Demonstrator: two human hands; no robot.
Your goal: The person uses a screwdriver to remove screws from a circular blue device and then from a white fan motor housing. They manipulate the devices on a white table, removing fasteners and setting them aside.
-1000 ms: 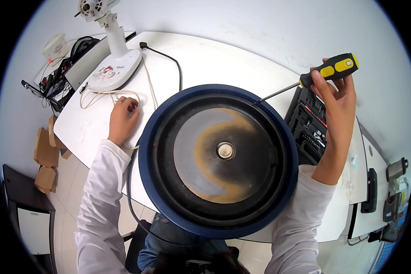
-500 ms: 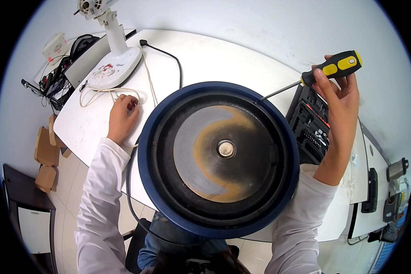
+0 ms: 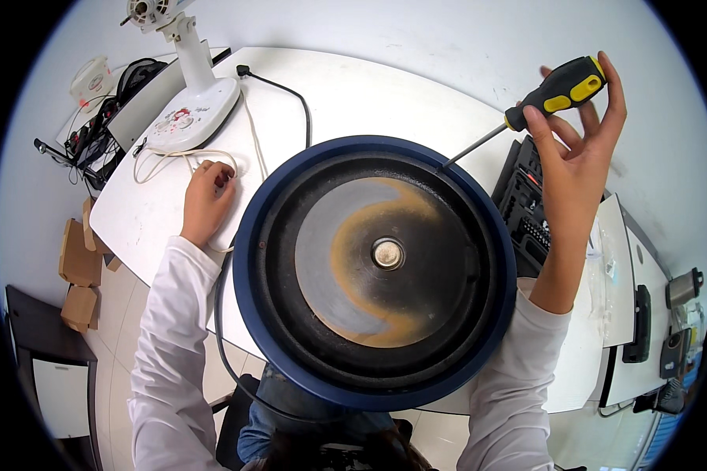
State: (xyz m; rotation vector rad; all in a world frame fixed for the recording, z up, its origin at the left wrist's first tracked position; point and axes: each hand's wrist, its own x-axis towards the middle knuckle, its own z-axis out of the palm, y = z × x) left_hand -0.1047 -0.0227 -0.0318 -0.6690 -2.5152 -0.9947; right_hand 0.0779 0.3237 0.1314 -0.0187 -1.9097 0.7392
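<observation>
A large round electric griddle pan (image 3: 346, 228) with a dark blue rim, a worn black and grey inside and a metal button in its middle lies before me. My right hand (image 3: 577, 157) holds a black and yellow screwdriver (image 3: 562, 94) by its handle between thumb and fingers. The shaft slants down leftward, and its tip meets the pan's inner rim at the upper right. My left hand (image 3: 208, 200) rests on the table left of the pan, fingers curled, beside a thin cream cord (image 3: 165, 161). I see nothing in it.
The white table (image 3: 353, 86) bears a white fan stand (image 3: 192, 114) at the far left and a black power plug (image 3: 243, 71) behind the pan. Right of the pan lies an open black tool case (image 3: 526, 208), partly behind my right arm. Cardboard boxes (image 3: 78, 259) stand left of the table.
My right hand has turned on the screwdriver's handle, its fingers more spread, and the handle has tipped up and a little left. The tip stays at the rim. My left hand keeps its place.
</observation>
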